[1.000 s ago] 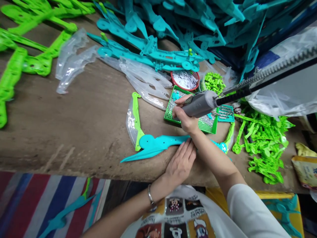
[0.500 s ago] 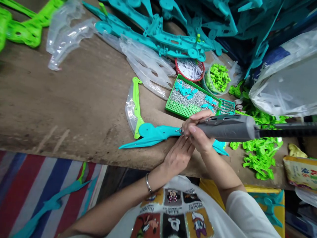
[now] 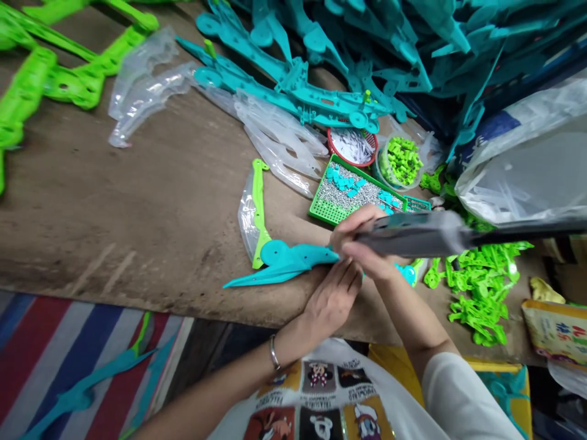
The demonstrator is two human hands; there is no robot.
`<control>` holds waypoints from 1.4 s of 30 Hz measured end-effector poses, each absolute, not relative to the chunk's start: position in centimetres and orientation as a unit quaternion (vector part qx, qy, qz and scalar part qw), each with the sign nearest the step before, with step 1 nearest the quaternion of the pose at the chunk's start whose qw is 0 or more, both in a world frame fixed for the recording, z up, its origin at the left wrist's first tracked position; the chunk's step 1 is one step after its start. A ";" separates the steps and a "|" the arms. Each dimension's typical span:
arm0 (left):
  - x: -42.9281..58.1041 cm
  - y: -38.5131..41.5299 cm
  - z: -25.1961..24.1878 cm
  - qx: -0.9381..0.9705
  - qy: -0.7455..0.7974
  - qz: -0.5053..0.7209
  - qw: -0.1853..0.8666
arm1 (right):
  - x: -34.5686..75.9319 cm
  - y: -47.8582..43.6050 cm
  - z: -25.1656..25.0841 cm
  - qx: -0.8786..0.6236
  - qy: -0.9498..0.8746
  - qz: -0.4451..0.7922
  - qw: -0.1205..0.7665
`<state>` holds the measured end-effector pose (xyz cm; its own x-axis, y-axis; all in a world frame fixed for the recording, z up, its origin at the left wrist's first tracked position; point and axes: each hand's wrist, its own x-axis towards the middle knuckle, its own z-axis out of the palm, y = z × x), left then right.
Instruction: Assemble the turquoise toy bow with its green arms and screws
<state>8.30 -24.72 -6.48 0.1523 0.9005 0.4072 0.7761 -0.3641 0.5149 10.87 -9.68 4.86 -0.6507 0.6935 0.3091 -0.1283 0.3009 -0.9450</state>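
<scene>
My right hand (image 3: 362,241) is wrapped round a grey electric screwdriver (image 3: 413,233), which lies nearly level with its cable running off to the right. Its tip is hidden behind my fingers, over the turquoise plastic piece (image 3: 288,260). My left hand (image 3: 329,299) rests on that piece and holds it against the table, its fingertips partly covered by my right hand. The piece has a pointed wing and a round hub. Joined at its left end is a lime-green plastic limb (image 3: 258,211) with a clear curved blade (image 3: 246,214) beside it.
Behind my hands stands a green basket (image 3: 328,211) of screws and small turquoise parts. Near it are a red basket (image 3: 332,146) of white slips and a tub (image 3: 381,174) of lime parts. Turquoise frames (image 3: 293,79) are piled at the back; lime parts (image 3: 481,287) lie right.
The view has shifted slightly, so the table's contents sit lower in the picture. The screwdriver's near end has moved a little rightward along the turquoise piece, with my hands still together.
</scene>
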 end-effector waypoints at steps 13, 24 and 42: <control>7.9 -24.5 -6.5 0.770 0.549 0.313 0.084 | 7.4 -5.1 -0.4 -0.335 -0.568 0.500 0.561; 7.9 -24.4 -6.5 0.771 0.548 0.311 0.093 | 7.6 -4.6 -0.6 -0.296 -0.596 0.503 0.551; 7.8 -24.1 -6.0 0.771 0.544 0.318 0.093 | 8.1 -6.0 2.9 -0.288 -0.612 0.495 0.545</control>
